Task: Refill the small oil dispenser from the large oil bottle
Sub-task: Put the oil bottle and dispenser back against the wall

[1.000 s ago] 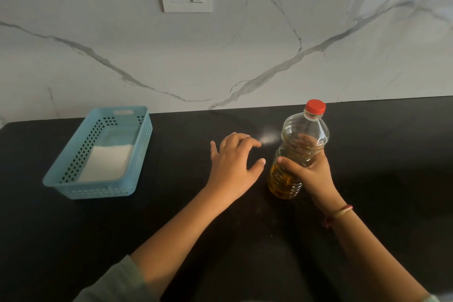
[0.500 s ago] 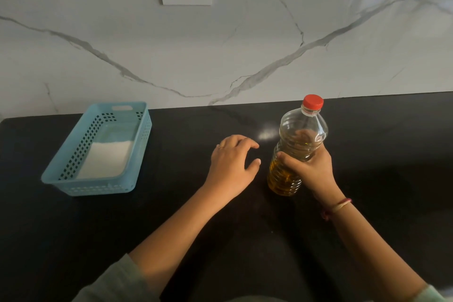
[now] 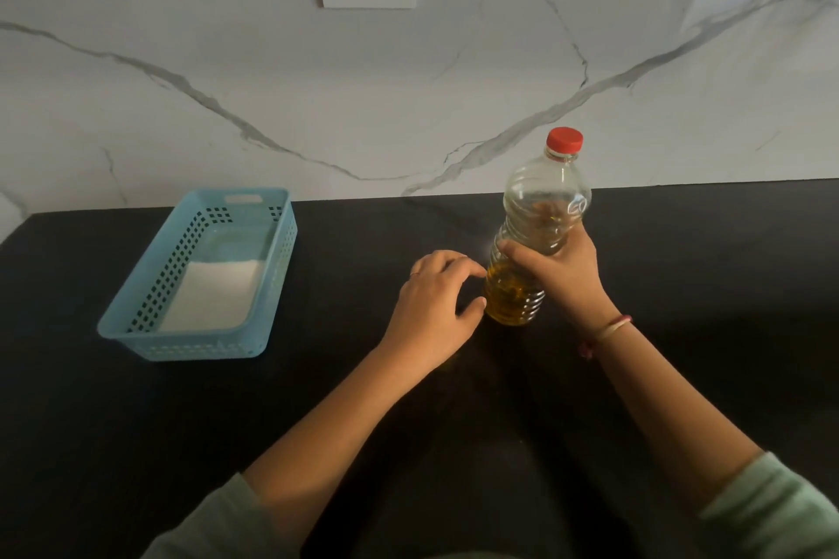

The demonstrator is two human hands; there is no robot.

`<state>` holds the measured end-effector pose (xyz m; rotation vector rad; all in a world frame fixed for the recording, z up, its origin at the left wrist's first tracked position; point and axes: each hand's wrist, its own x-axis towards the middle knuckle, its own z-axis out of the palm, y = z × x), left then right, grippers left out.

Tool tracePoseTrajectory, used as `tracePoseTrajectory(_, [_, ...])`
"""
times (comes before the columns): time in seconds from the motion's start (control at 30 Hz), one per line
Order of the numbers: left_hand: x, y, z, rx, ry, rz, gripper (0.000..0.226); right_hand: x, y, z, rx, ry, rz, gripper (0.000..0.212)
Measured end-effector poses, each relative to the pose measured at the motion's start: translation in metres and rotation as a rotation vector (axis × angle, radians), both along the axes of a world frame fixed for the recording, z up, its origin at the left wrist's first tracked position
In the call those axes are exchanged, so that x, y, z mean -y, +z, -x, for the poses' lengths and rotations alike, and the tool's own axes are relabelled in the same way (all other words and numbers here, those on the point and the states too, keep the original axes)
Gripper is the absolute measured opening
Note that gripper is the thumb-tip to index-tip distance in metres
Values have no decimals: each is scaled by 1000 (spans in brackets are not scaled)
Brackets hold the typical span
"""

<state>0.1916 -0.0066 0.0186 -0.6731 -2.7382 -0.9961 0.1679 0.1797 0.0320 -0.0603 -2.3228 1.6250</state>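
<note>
the large oil bottle (image 3: 545, 200) stands upright on the black counter (image 3: 703, 286), a little right of the middle and nearer to the back edge than the front. the right hand (image 3: 560, 275) holds it at the waist, with the fingers wrapped round the ribbed part. the left hand (image 3: 436, 309) holds nothing: it rests on the counter just beside the base of the bottle, with the fingers loosely bent. the red cap (image 3: 564, 140) is on.

the oil fills only the lower part, so i think the bottle is rather light and its weight sits low. the wall looks like thin clear plastic, which probably gives when squeezed and can be greasy. the ribs at the waist seem the safest place to hold. i think the free hand should turn the cap.

a blue basket (image 3: 190, 349) stands toward the back left corner. i see no small dispenser.
</note>
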Motion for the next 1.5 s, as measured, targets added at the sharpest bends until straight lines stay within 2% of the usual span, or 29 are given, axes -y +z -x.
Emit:
tracePoseTrajectory(0.23, [7, -1, 7, 25, -38, -20, 32, 18, 10, 52, -18, 20, -26, 50])
tracePoseTrajectory(0.57, [10, 3, 16, 123, -107, -66, 33, 34, 13, 125, -13, 33, 15, 67])
tracePoseTrajectory(0.97, [13, 5, 29, 239, -147, -107, 29, 52, -5, 185, 0, 33, 45, 67])
tracePoseTrajectory(1.5, [9, 7, 32, 312, -213, -93, 27, 49, -21, 223, -23, 8, 90, 66])
